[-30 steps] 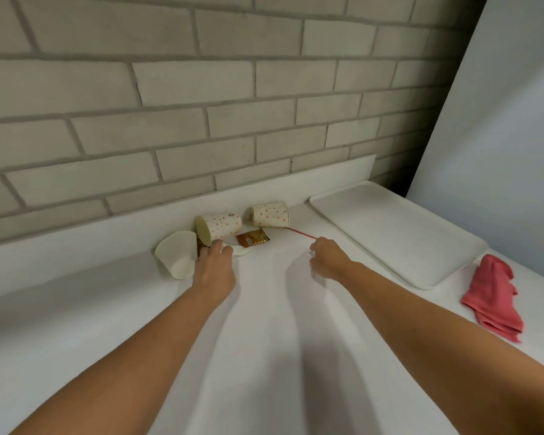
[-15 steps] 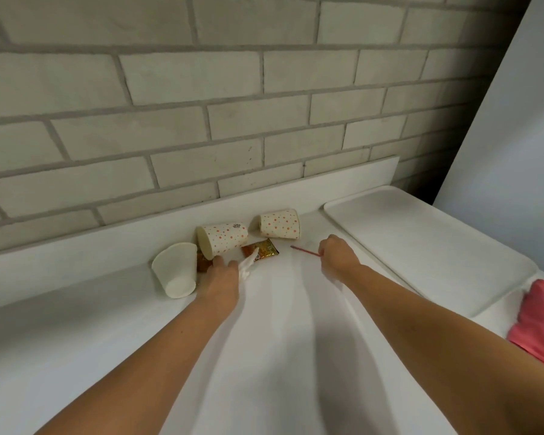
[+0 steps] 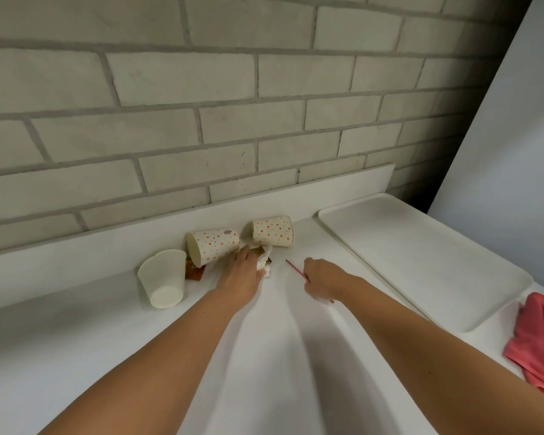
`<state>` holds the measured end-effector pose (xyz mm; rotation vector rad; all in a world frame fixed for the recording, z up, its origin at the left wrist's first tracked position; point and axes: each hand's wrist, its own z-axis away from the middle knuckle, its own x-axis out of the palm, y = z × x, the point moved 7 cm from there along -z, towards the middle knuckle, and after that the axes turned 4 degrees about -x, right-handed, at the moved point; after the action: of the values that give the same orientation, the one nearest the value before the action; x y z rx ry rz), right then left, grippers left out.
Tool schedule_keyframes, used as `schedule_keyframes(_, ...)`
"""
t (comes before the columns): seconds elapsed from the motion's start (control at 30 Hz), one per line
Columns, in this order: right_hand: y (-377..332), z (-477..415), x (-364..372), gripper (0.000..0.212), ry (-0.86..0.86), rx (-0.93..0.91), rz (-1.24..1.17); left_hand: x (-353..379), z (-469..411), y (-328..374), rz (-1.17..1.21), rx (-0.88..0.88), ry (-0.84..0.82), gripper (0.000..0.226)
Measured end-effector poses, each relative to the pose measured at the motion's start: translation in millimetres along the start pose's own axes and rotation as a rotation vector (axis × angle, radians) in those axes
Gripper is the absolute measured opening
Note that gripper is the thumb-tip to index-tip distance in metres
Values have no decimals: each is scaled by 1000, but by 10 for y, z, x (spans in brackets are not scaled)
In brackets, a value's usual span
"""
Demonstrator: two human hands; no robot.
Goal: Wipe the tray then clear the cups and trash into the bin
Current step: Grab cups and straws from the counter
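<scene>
**A:** Head view, the only one we have. Where is the trash?

**B:** It sits along the back of the counter (image 3: 264, 356), by the wall. A plain cup (image 3: 162, 277) is tipped. A dotted cup (image 3: 214, 246) and a second dotted cup (image 3: 274, 231) lie on their sides. A brown wrapper (image 3: 195, 273) is tucked between the plain cup and the first dotted one.

**A:** And the hands?

**B:** The left hand (image 3: 242, 274) is closed over a crumpled napkin (image 3: 266, 267), with a gold sachet (image 3: 261, 254) poking out beyond it. Its fingertips are at the side of the first dotted cup. The right hand (image 3: 322, 281) pinches a thin red stick (image 3: 294, 269) just right of the napkin.

**A:** The tray?

**B:** The tray (image 3: 421, 255) is bare, well off to the right, and the pink cloth (image 3: 537, 340) lies beside it. I'd judge the wiping done (though I can't judge cleanliness from here). This looks like the gathering step.

**A:** What could go wrong?

**B:** A cup on its side rolls, so a nudge from those fingertips could send the dotted cup into the plain one. The sachet is only half caught and could drop out as the napkin lifts. The stick is thin and held near one end, so it may twist loose. The brown wrapper is easy to miss where it hides. No bin is in view, so everything has to survive being carried.
</scene>
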<state>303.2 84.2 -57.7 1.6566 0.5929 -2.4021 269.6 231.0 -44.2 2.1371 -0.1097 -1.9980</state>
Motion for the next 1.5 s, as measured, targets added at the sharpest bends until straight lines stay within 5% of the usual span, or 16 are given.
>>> schedule_keyframes(0.1, 90, 17, -91, 14, 37, -4, -166, 22, -78, -27, -9, -36, -24, 35)
schedule_keyframes(0.2, 207, -35, -167, 20, 116, 26, -679, -28, -78, -2, -78, -9, 23, 35)
schedule_keyframes(0.3, 290, -180, -222, 14, 275, 83, -946, 6, -73, 15, -110, -1, 26, 38)
schedule_keyframes(0.4, 307, -386, -230, 13, 380, 151, -1070, 93, -93, -30, -74, -36, -2, 39)
schedule_keyframes(0.53, 234, -606, -115, 49, 338, 208, -1121, 121, -105, -98, -39, -85, -27, 41)
schedule_keyframes(0.63, 209, -672, -71, 39, 365, 254, -1181, 166, -149, -129, -42, -118, -81, 42)
schedule_keyframes(0.73, 180, -685, -109, 12, 400, 238, -1199, 151, -165, -141, 3, -179, -103, 51)
schedule_keyframes(1.23, 226, 215, -561, 12, 525, 147, -911, 163, 27, -130, -19, -281, -255, 45)
schedule_keyframes(1.5, 393, 1268, -621, 10, 516, 166, -650, 176, 536, 304, -59, -58, -126, 30)
